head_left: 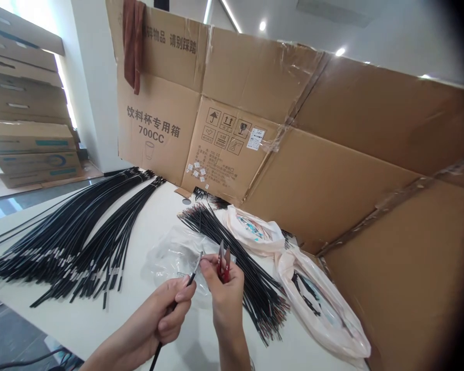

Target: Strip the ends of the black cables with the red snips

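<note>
Left hand (170, 309) clamped around a slim black cable (192, 279), which lies between both hands, its silvery tip at the pinched fingers of the right hand (229, 288), which also clasps red-handled snips (227, 269). Beyond the grip, corrugated cardboard (158, 95) reads "饮料杯专用箱 700CC"; leftward, smooth cable bundles (85, 221) fan out; just behind, crinkled clear plastic (170, 250).

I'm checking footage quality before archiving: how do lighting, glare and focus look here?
In the head view, the upper left is washed out and a ceiling light glares; there, the plastic bag has shiny highlights; a dark, blurry edge covers its far right; there too, the cardboard has small print too soft to read, while the left hand, right hand and cable look fairly clear.
</note>
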